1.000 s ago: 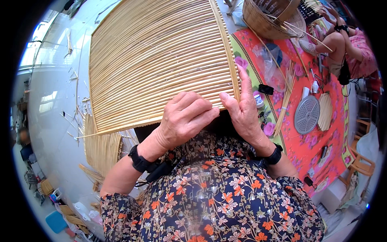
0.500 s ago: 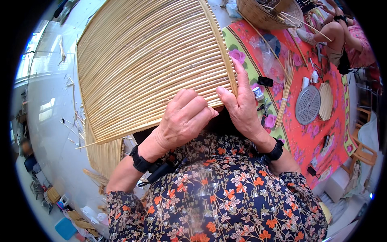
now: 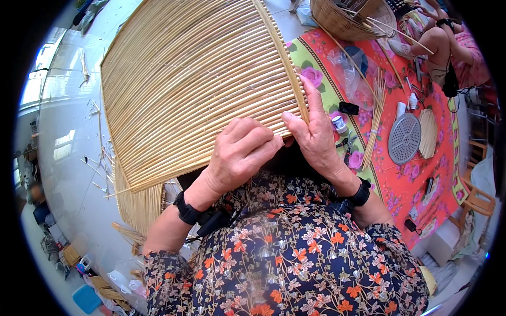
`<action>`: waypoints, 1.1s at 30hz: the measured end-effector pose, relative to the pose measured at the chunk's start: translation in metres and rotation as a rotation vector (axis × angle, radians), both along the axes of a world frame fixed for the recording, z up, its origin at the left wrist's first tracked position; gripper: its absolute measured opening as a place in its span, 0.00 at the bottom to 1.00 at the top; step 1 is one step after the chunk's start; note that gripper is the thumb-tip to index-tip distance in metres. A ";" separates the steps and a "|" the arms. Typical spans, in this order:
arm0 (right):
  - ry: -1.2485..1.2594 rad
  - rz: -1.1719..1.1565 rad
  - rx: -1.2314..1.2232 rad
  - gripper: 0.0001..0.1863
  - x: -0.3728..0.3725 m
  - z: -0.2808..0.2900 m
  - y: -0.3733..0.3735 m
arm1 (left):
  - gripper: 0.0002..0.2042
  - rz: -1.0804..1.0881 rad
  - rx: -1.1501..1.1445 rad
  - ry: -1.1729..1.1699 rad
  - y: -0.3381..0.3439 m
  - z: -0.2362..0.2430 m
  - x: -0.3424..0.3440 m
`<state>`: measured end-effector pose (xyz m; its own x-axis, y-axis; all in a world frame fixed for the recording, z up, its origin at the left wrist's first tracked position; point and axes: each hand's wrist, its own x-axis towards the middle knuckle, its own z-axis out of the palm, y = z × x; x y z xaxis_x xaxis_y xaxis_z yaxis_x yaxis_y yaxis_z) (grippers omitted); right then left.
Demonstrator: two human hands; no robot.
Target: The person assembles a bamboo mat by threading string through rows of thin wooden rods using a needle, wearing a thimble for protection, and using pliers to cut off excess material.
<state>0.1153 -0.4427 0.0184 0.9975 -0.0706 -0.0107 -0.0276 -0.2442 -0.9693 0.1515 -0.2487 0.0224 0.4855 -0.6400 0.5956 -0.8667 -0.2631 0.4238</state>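
A large panel of pale parallel straw rods (image 3: 190, 95), with a flat wooden strip along its right side, is held up over my lap. My left hand (image 3: 243, 152) is closed in a pinch at the panel's near edge, close to the right corner; whatever lies between its fingertips is hidden. My right hand (image 3: 316, 137) grips that corner, index finger along the outside of the strip and thumb toward my left fingers.
A second straw mat (image 3: 138, 208) and loose sticks lie on the floor at left. At right, a red floral cloth (image 3: 406, 195) holds a stick bundle, perforated disc (image 3: 405, 138) and small tools. A wicker basket (image 3: 350, 21) and another person's bare legs (image 3: 433, 43) are at upper right.
Compared with a second earlier, the panel has shifted left in the view, its lower left corner lower. Both hands keep their places at the near right corner, with slight finger movement.
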 end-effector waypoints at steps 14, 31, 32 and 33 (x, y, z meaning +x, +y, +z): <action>0.143 -0.008 0.177 0.35 0.005 -0.006 -0.004 | 0.10 -0.041 -0.185 0.232 0.001 0.010 0.004; -0.299 0.276 -0.135 0.12 -0.006 0.016 -0.014 | 0.11 0.024 -0.237 0.352 0.009 0.000 0.004; -0.292 0.294 -0.125 0.11 -0.005 0.014 -0.015 | 0.11 0.031 -0.239 0.364 0.009 -0.002 0.005; -0.302 0.300 -0.139 0.10 -0.005 0.013 -0.013 | 0.12 0.039 -0.241 0.375 0.009 -0.003 0.004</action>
